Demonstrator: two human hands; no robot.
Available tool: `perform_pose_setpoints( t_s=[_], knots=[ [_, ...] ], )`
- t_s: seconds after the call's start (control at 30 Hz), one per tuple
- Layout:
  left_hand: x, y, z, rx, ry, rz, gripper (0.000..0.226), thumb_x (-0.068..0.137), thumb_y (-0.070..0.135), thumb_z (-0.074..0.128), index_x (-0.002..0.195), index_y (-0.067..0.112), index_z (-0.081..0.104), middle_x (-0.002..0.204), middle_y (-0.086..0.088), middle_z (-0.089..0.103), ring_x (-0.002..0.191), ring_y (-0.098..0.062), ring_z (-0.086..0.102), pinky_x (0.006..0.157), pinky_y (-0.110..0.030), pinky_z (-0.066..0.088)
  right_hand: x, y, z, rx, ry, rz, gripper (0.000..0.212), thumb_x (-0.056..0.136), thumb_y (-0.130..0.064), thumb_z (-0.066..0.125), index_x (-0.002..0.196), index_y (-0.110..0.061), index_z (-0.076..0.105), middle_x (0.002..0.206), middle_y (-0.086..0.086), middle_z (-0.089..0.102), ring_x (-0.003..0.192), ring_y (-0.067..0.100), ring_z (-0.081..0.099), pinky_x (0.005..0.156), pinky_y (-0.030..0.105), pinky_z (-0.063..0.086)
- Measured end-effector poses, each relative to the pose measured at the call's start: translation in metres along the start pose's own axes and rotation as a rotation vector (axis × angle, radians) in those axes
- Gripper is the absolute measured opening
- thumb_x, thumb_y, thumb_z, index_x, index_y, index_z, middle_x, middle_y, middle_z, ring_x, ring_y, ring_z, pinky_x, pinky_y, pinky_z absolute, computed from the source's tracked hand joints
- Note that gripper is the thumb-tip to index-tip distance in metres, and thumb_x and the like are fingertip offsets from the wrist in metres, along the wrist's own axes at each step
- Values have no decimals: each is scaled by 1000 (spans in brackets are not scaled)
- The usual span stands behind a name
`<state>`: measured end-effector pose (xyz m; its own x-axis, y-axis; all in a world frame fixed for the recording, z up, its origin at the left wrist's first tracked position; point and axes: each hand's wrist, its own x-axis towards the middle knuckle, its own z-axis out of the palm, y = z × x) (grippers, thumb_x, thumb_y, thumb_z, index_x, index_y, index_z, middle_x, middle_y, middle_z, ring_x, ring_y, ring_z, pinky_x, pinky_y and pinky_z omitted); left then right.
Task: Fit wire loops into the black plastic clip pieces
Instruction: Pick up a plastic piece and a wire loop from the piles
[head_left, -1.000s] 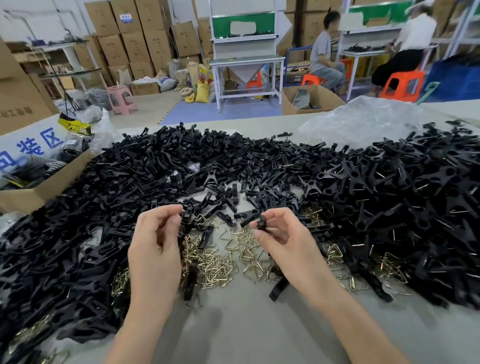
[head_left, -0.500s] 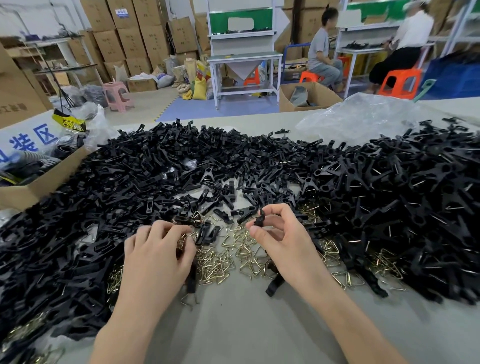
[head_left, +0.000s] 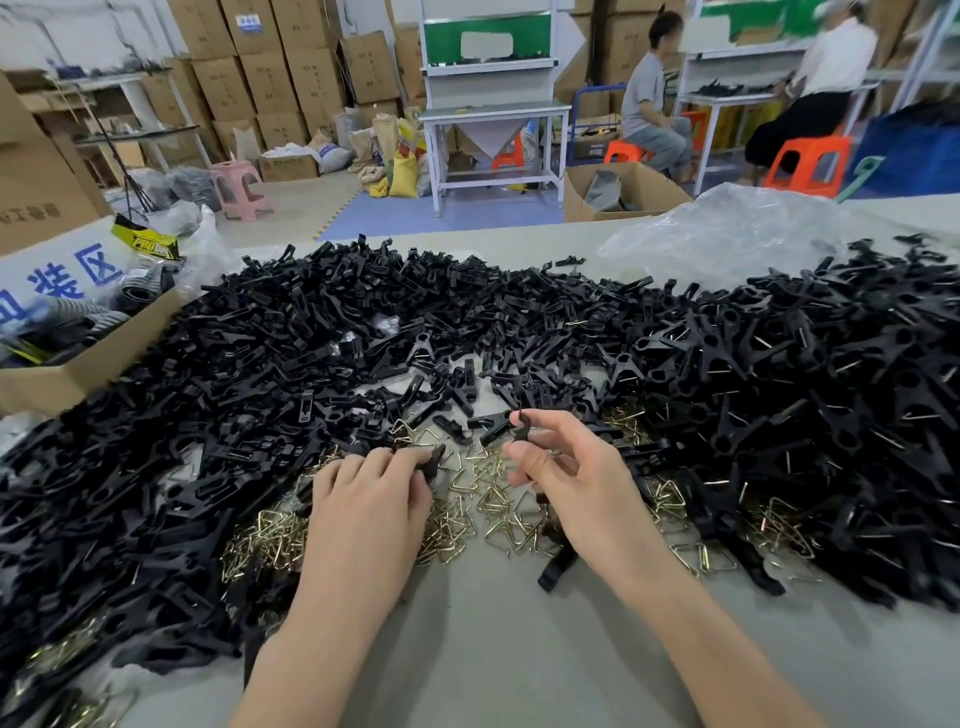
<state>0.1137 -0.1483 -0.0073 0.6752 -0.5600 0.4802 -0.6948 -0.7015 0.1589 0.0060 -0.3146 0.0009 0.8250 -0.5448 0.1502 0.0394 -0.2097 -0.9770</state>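
Between the right hand's thumb and forefinger, a matte black plastic clip stands nearly upright, long axis vertical, its hooked end above the fingertips. The other fingers curl loosely. Under the left hand's bent fingertips sits a second clip; whether it is gripped, I cannot tell. Between both sets of fingers, shiny brass-coloured triangular wire loops litter the grey table, ringed by a heap of black clips. Far left of the fingers, a cardboard box bears blue characters "装区"; a yellow label reads "PRO".
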Motion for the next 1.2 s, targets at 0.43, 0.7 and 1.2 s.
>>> perform_pose_setpoints(
  t_s=[0.43,0.7,1.2],
  knots=[
    [-1,23,-11,-893,-105,-115,15,95,49,51,89,39,61,62,9,59,51,0,46,50,-13,36,-6,-3,6,-61,-174,-50,21,93,-35,72,112,-45,69,104,-22,73,95,1,70,80,18,55],
    [1,26,-14,-1290,-244,-240,22,82,38,65,102,35,74,84,-4,74,77,-15,70,82,-32,59,-3,-8,5,97,-141,-16,24,92,-17,73,112,-31,72,99,-18,76,90,-2,70,75,12,51],
    [2,28,-16,-1327,-167,-328,31,83,35,64,110,26,74,94,-2,78,77,-10,69,72,-20,57,-5,-12,7,209,-193,27,31,89,-14,75,116,-29,70,96,-5,79,81,9,73,78,16,53]
  ],
)
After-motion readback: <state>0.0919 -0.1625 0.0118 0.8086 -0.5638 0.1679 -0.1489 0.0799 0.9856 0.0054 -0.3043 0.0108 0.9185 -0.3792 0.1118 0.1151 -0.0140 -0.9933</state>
